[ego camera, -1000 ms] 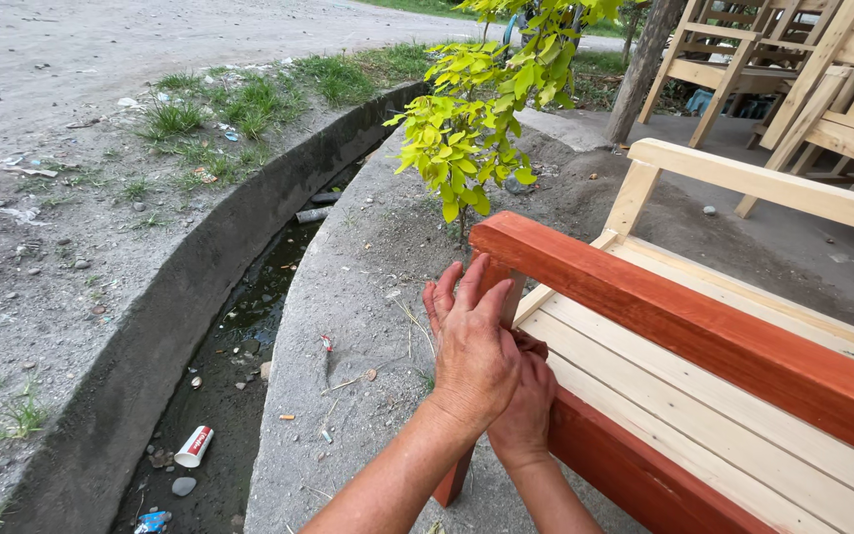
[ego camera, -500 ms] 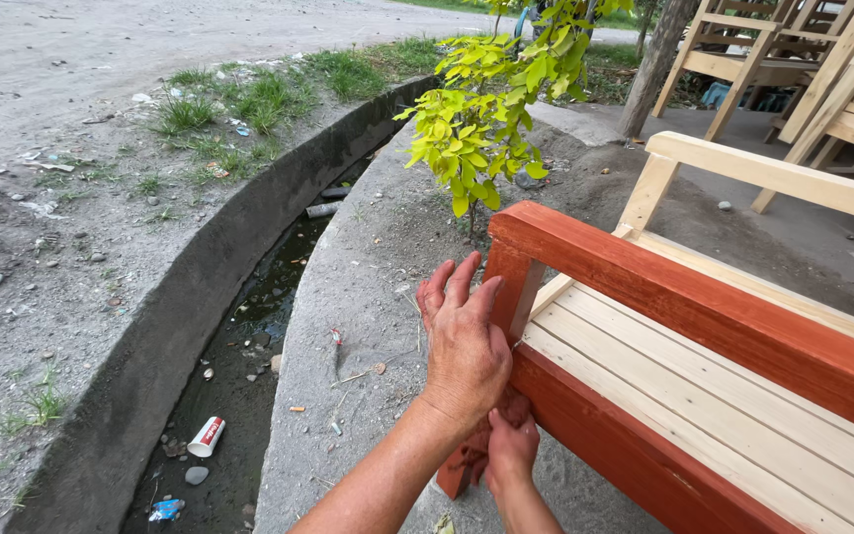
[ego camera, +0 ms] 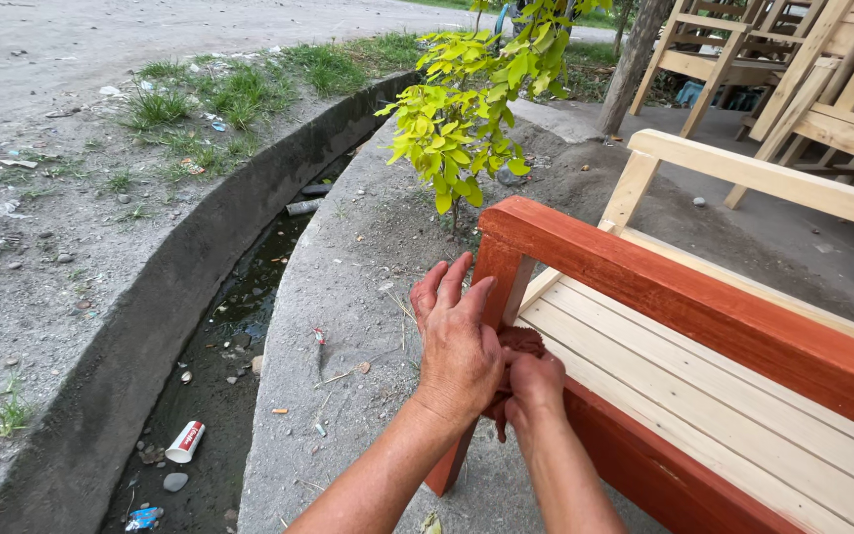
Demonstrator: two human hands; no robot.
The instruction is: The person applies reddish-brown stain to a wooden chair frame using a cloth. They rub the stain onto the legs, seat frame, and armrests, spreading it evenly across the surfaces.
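Two hands meet at the near corner of the bench, and between them we see a reddish-brown rag (ego camera: 521, 344), bunched, pressed against the corner post (ego camera: 494, 297) just below the stained top rail (ego camera: 684, 297). Our right hand (ego camera: 536, 388) is clenched around the rag, fingers curled over it; only a small lump of cloth shows above the knuckles. Our left hand (ego camera: 459, 341) lies flat and released, fingers spread upward, palm against the outer face of the post and overlapping the right hand's thumb side.

Key relation: the rag sits on the post's inner side, toward the seat slats (ego camera: 704, 415). The post's long axis runs vertically, from the rail down to the foot on the concrete (ego camera: 348, 297). The right hand is nearer the rag and the only one gripping it; the left is closer to the post's outer face.

Relative to the post: the stained lower apron (ego camera: 664, 485) runs off right and toward us, the pale unstained back frame (ego camera: 763, 178) stands beyond the rail, and the small yellow-leaved sapling (ego camera: 471, 109) grows just behind. The drainage ditch (ego camera: 219, 346) with litter lies well to the left.

Hard to read: the left palm hides most of the post's middle section, so we cannot tell how much of it is stained there. Rag size is hidden inside the fist. The bench's far end is cut off at the frame edge.
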